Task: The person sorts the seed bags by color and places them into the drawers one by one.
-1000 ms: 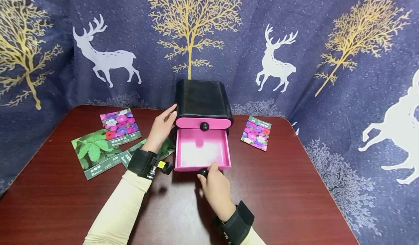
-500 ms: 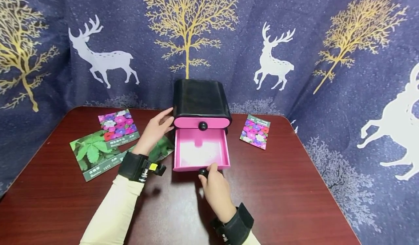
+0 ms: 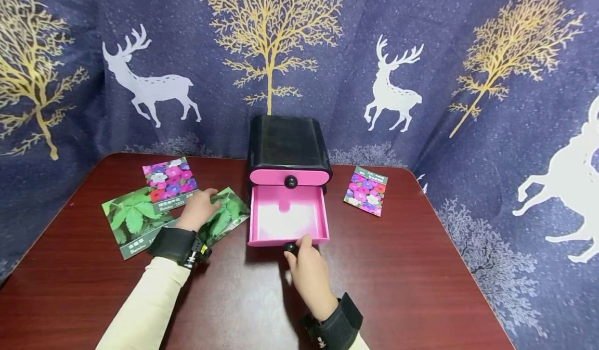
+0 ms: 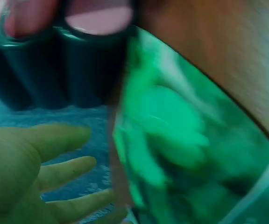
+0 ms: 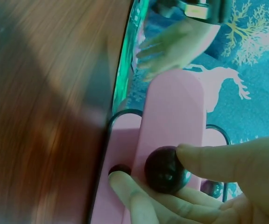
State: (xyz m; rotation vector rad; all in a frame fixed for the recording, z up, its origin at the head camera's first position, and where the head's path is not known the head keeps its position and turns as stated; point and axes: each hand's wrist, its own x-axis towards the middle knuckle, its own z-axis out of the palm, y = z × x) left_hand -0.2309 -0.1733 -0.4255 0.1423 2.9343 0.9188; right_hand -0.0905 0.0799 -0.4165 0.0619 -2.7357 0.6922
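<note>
A small black drawer cabinet point(image 3: 290, 139) with pink drawers stands at the back of the table. Its middle drawer point(image 3: 286, 220) is pulled out and nothing lies inside. Thumb and fingers of my right hand point(image 3: 309, 272) pinch that drawer's round black knob point(image 5: 165, 170). My left hand point(image 3: 198, 209) hovers low over a green-leaf packet point(image 3: 228, 217) left of the cabinet, fingers spread. In the left wrist view the hand point(image 4: 55, 172) shows nothing in its grasp, beside the blurred leaf packet point(image 4: 167, 130).
Left of the left hand, a pink-and-purple flower packet point(image 3: 170, 181) overlaps another leaf packet point(image 3: 133, 217). A smaller flower packet point(image 3: 366, 190) lies right of the cabinet. A dark blue cloth with deer and trees point(image 3: 224, 43) hangs behind the reddish-brown table point(image 3: 412, 277).
My left hand has left the cabinet's left side and moved left and nearer, down over the leaf packet. The right hand stays at the knob, and the drawer remains pulled out.
</note>
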